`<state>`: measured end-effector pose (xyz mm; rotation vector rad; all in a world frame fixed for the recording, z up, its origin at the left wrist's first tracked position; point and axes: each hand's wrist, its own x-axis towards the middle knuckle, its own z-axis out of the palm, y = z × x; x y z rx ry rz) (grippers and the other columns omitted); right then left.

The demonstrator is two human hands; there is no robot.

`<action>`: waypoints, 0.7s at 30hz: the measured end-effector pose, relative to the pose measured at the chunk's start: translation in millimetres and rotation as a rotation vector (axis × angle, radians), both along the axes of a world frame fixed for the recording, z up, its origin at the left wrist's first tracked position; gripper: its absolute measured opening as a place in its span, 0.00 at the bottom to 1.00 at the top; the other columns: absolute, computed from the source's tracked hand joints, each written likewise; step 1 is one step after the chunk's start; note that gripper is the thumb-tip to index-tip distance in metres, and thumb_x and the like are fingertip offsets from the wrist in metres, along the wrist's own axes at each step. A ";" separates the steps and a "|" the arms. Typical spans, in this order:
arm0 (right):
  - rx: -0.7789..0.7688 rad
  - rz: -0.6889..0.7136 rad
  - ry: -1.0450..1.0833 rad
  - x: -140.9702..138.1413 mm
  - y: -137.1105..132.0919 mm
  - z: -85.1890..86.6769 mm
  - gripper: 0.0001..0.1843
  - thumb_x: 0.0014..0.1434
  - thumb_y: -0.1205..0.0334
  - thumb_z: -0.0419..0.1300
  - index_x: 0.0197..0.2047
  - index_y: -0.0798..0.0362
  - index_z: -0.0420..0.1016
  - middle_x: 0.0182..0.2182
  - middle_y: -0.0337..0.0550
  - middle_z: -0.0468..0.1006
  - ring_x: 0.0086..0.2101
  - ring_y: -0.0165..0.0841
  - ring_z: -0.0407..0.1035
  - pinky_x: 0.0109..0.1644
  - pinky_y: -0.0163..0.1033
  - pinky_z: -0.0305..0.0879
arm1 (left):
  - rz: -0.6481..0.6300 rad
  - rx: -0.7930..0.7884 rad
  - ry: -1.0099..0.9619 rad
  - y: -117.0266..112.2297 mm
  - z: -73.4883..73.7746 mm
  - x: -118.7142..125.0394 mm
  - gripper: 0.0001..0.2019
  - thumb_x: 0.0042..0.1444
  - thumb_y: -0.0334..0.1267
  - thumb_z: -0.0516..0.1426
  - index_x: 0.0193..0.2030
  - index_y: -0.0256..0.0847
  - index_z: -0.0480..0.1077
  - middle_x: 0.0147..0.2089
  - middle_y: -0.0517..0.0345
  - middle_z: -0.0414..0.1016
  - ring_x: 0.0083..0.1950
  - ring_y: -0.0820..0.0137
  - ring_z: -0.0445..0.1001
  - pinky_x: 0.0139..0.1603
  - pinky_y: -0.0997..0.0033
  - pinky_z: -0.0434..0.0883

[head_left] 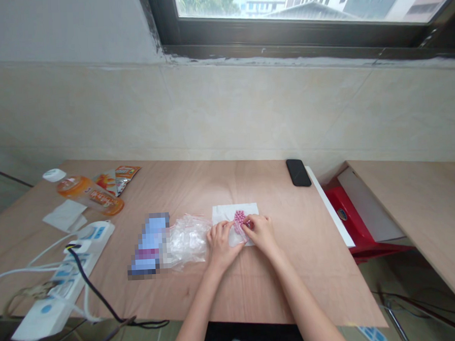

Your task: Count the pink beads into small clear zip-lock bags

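two hands, the left hand (222, 240) and the right hand (262, 232), are close together on a wooden counter (325, 282). they are at a small heap of pink beads (240, 215), which is on a piece of white paper (222, 211) near the middle. the left hand has its fingers bent and a little bit apart, on the left side of the paper, and its thumb points to the right. the right hand has its thumb and first finger close together, right next to the beads. they look like they pinch something tiny, but i cannot tell what it is. some thin clear plastic (239, 235) shows between the hands.

just left of the left hand is a pile of clear bags (188, 238). beside it is a flat blue thing (151, 243), all blurry. farther left are a long white power strip (71, 285) with wires, a white tissue (65, 215), an orange bottle (91, 194) on its side and a shiny orange packet (126, 177). a black phone (298, 173) is at the back on the right, and a red stool (346, 217) is past the counter's right edge.
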<state>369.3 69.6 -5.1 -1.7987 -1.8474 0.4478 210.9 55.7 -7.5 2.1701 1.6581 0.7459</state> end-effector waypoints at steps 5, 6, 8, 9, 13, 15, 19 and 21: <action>-0.002 -0.005 -0.002 -0.1 0.8 -1.7 0.08 0.56 0.57 0.58 0.32 0.51 0.75 0.29 0.39 0.77 0.32 0.32 0.68 0.40 0.37 0.49 | 0.001 -0.006 -0.010 0.2 -0.6 0.2 0.28 0.43 0.46 0.63 0.53 0.47 0.67 0.50 0.52 0.69 0.52 0.58 0.64 0.55 0.56 0.56; -0.001 -0.004 0.000 -0.2 0.8 -1.5 0.08 0.56 0.57 0.58 0.32 0.51 0.75 0.29 0.39 0.77 0.32 0.32 0.68 0.40 0.37 0.49 | 0.000 -0.006 -0.010 0.2 -0.9 0.1 0.28 0.43 0.46 0.63 0.53 0.47 0.67 0.50 0.52 0.69 0.52 0.58 0.64 0.55 0.56 0.56; 0.001 0.000 0.003 -0.5 0.5 -0.5 0.08 0.57 0.57 0.57 0.32 0.51 0.74 0.29 0.39 0.77 0.32 0.32 0.68 0.40 0.37 0.49 | -0.001 -0.007 -0.010 0.3 -1.3 0.1 0.28 0.43 0.46 0.63 0.53 0.47 0.66 0.51 0.52 0.69 0.52 0.58 0.64 0.55 0.56 0.56; 0.001 0.000 0.005 -0.7 0.4 0.2 0.08 0.57 0.57 0.57 0.32 0.51 0.74 0.28 0.39 0.77 0.32 0.32 0.68 0.40 0.37 0.49 | -0.001 -0.008 -0.010 0.3 -1.4 0.1 0.28 0.43 0.46 0.63 0.53 0.47 0.66 0.51 0.52 0.69 0.52 0.58 0.64 0.55 0.56 0.56; -0.001 -0.006 0.046 -0.4 -0.4 3.7 0.07 0.56 0.58 0.58 0.33 0.51 0.75 0.28 0.39 0.77 0.32 0.32 0.68 0.40 0.37 0.50 | 0.003 -0.007 -0.005 0.3 -1.1 0.4 0.28 0.43 0.46 0.63 0.53 0.47 0.67 0.50 0.53 0.69 0.52 0.58 0.64 0.54 0.56 0.56; -0.011 -0.012 0.093 0.7 -1.1 5.1 0.07 0.56 0.57 0.58 0.32 0.51 0.75 0.27 0.38 0.76 0.30 0.31 0.68 0.40 0.37 0.51 | 0.007 -0.005 -0.002 0.3 -1.1 0.7 0.28 0.42 0.46 0.64 0.53 0.47 0.67 0.50 0.53 0.69 0.52 0.59 0.64 0.54 0.57 0.56; -0.035 -0.007 0.241 3.5 -4.1 6.2 0.09 0.55 0.56 0.58 0.31 0.52 0.75 0.23 0.36 0.74 0.25 0.29 0.65 0.35 0.34 0.54 | 0.012 -0.005 -0.006 0.1 -2.0 1.0 0.28 0.42 0.46 0.64 0.53 0.47 0.67 0.50 0.54 0.69 0.52 0.59 0.64 0.54 0.57 0.56; -0.047 0.014 0.334 4.2 -6.4 5.8 0.09 0.55 0.56 0.59 0.31 0.53 0.75 0.20 0.36 0.71 0.23 0.28 0.63 0.31 0.33 0.54 | 0.012 -0.006 -0.012 0.0 -2.5 1.0 0.28 0.42 0.45 0.63 0.53 0.47 0.66 0.50 0.54 0.69 0.52 0.59 0.64 0.54 0.57 0.56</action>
